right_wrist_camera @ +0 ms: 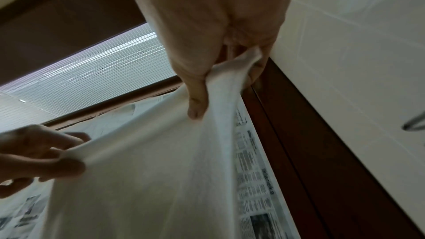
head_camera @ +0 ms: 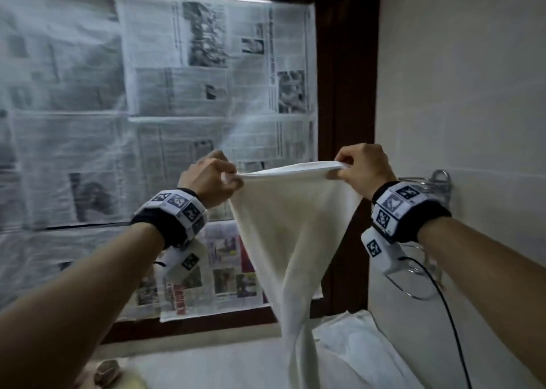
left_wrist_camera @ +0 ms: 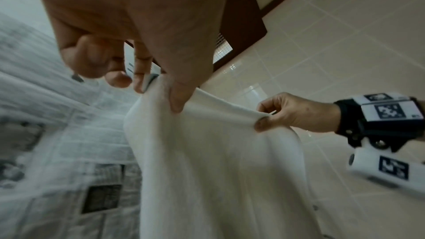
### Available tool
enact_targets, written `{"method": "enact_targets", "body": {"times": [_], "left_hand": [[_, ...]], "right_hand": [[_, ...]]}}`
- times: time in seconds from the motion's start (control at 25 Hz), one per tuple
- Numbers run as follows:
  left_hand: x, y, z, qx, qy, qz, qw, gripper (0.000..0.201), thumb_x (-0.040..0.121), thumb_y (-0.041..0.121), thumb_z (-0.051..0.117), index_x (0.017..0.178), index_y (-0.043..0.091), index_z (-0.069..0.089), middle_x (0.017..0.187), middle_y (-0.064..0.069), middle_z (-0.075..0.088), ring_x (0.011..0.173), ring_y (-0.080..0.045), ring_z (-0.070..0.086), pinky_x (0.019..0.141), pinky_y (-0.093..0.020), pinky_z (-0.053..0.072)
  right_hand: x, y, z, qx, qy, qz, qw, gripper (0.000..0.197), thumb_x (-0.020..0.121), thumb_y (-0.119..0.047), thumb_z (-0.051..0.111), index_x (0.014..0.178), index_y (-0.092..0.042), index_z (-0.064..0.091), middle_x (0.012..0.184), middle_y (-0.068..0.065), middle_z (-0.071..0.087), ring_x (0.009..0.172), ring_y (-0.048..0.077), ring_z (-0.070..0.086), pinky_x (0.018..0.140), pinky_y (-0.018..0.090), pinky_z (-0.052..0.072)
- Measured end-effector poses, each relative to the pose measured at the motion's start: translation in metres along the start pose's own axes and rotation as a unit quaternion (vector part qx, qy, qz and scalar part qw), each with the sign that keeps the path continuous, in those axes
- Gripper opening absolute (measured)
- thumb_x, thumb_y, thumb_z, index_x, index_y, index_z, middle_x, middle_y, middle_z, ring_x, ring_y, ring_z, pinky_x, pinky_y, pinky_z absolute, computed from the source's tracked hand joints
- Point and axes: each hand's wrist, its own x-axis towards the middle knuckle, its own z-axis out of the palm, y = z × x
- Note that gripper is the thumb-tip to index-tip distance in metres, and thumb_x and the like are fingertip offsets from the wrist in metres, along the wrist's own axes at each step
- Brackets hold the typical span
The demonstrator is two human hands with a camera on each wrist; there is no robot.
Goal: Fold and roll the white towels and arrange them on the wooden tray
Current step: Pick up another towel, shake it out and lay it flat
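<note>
Thumb and curled fingers (left_wrist_camera: 177,103) of the left hand (head_camera: 211,179) pinch one top corner of the white towel (head_camera: 291,235); the right hand (head_camera: 362,167) pinches the other corner the same way. The held edge runs from 9 to 3 o'clock, and the towel's long axis hangs toward 6 o'clock, in front of the newspaper-covered window (head_camera: 147,93). Its lower end is cut off by the frame's bottom edge. More white cloth (head_camera: 351,338) lies at 5 o'clock, its shape unclear.

No legible txt: newspaper sheets (head_camera: 183,93) too blurred; wrist tags (head_camera: 393,202) show patterns only.
</note>
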Motion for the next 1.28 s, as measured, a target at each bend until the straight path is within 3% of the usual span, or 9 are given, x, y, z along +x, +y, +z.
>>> {"method": "enact_targets", "body": {"times": [0.08,0.2,0.28,0.44,0.64,0.72,0.88,1.0,1.28], "left_hand": [[-0.002,-0.023,-0.024,0.021,0.013,-0.018,1.0,0.022,0.076,0.048,0.068,0.079,0.027,0.071,0.096,0.013,0.058,0.085,-0.023,0.06,0.073,-0.035,0.05],[-0.009,-0.048,-0.047,0.058,0.006,-0.053,0.997,0.034,0.071,0.055,0.058,0.064,0.022,0.061,0.062,0.002,0.055,0.065,-0.027,0.059,0.059,-0.032,0.048],[-0.012,-0.062,-0.057,0.024,0.027,-0.068,0.997,0.035,0.077,0.05,0.064,0.063,0.018,0.06,0.052,0.001,0.051,0.054,-0.024,0.051,0.053,-0.03,0.044],[-0.013,-0.073,-0.081,-0.186,0.056,-0.159,0.968,0.014,0.075,0.026,0.082,0.068,0.017,0.074,0.052,-0.009,0.064,0.046,-0.021,0.055,0.05,-0.023,0.042],[-0.024,-0.068,-0.084,-0.257,0.14,-0.253,0.922,0.024,0.063,0.024,0.091,0.061,0.012,0.07,0.051,-0.002,0.058,0.049,-0.016,0.049,0.049,-0.022,0.04],[-0.033,-0.062,-0.081,-0.289,0.153,-0.274,0.904,0.017,0.069,0.021,0.087,0.073,0.012,0.073,0.055,-0.001,0.06,0.046,-0.014,0.05,0.041,-0.017,0.038],[-0.057,-0.048,-0.088,-0.381,0.16,-0.268,0.87,0.014,0.075,0.02,0.082,0.082,0.013,0.072,0.044,0.013,0.054,0.036,-0.003,0.042,0.033,-0.014,0.03],[-0.073,-0.041,-0.109,-0.451,0.139,-0.263,0.842,0.014,0.072,0.024,0.08,0.071,0.016,0.069,0.047,0.007,0.048,0.042,-0.008,0.034,0.037,-0.014,0.02],[-0.074,-0.015,-0.169,-0.552,0.119,-0.13,0.815,0.01,0.083,0.022,0.071,0.077,0.015,0.065,0.052,0.006,0.047,0.039,-0.006,0.029,0.033,-0.017,0.018]], "right_hand": [[0.012,-0.009,-0.003,-0.011,0.003,-0.009,1.0,0.024,0.067,-0.036,0.087,0.078,-0.02,0.072,0.072,-0.002,0.066,0.07,0.018,0.062,0.068,0.031,0.052],[0.023,-0.015,-0.001,-0.004,0.005,0.0,1.0,0.016,0.073,-0.03,0.083,0.076,-0.019,0.073,0.072,0.001,0.066,0.07,0.022,0.063,0.066,0.031,0.052],[0.026,-0.019,0.002,0.005,-0.001,-0.006,1.0,0.008,0.077,-0.023,0.079,0.077,-0.017,0.073,0.07,0.003,0.066,0.07,0.022,0.064,0.063,0.028,0.048],[0.026,-0.024,0.004,0.05,0.003,-0.001,0.999,0.004,0.084,-0.021,0.074,0.082,-0.016,0.075,0.071,0.002,0.066,0.069,0.02,0.064,0.066,0.027,0.049],[0.012,-0.024,0.003,0.077,0.022,0.01,0.997,0.017,0.093,-0.023,0.063,0.083,-0.011,0.069,0.071,0.007,0.065,0.065,0.025,0.064,0.064,0.038,0.056],[0.0,-0.026,0.003,0.105,0.024,0.031,0.994,0.019,0.095,-0.023,0.06,0.082,-0.012,0.066,0.072,0.009,0.066,0.06,0.026,0.065,0.06,0.044,0.058],[-0.034,-0.038,-0.005,0.226,0.017,0.109,0.968,0.025,0.098,-0.024,0.055,0.081,-0.007,0.062,0.072,0.013,0.063,0.042,0.014,0.06,0.046,0.034,0.056],[-0.055,-0.062,-0.017,0.368,0.024,0.143,0.918,0.026,0.101,-0.02,0.048,0.079,-0.009,0.054,0.059,0.009,0.055,0.033,0.011,0.049,0.032,0.019,0.035],[-0.054,-0.114,-0.067,0.517,0.026,0.171,0.838,0.027,0.1,-0.017,0.045,0.073,-0.016,0.046,0.044,-0.009,0.046,0.034,0.007,0.036,0.032,0.015,0.022]]}}
